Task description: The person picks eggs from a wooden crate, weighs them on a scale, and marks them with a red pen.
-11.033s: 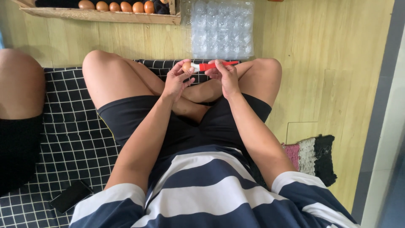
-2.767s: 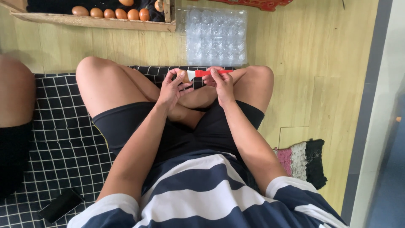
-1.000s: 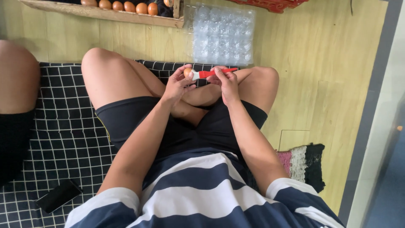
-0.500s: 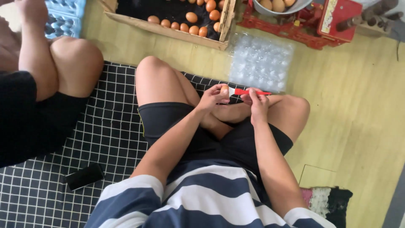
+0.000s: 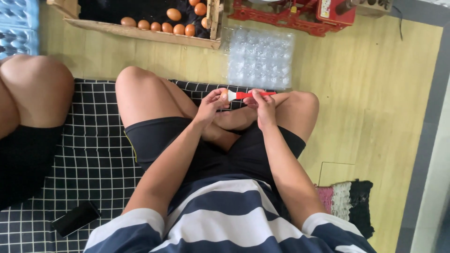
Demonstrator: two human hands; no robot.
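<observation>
phone [image 5: 75,218] lies on the checked mat [image 5: 89,164], nearest the viewer and well to the left of the egg. egg [image 5: 224,96] sits over the crossed legs, left hand [image 5: 211,104] clamped round it with fingertips; right hand [image 5: 260,104] pinched shut on the red-handled brush [image 5: 248,95], white tip touching the egg. risk, as judged: the hold on the shell is by fingertips only, so a hard push from the brush could crack it or tip it out onto legs and mat. just beyond the egg, clear tray [image 5: 260,58] on the floor, cups look empty. further left of that, wooden crate [image 5: 140,21] with brown eggs in a row. far left corner, blue tray [image 5: 18,28]. far right of the egg, red machine [image 5: 300,14] with a small pale label, too small to tell more.
</observation>
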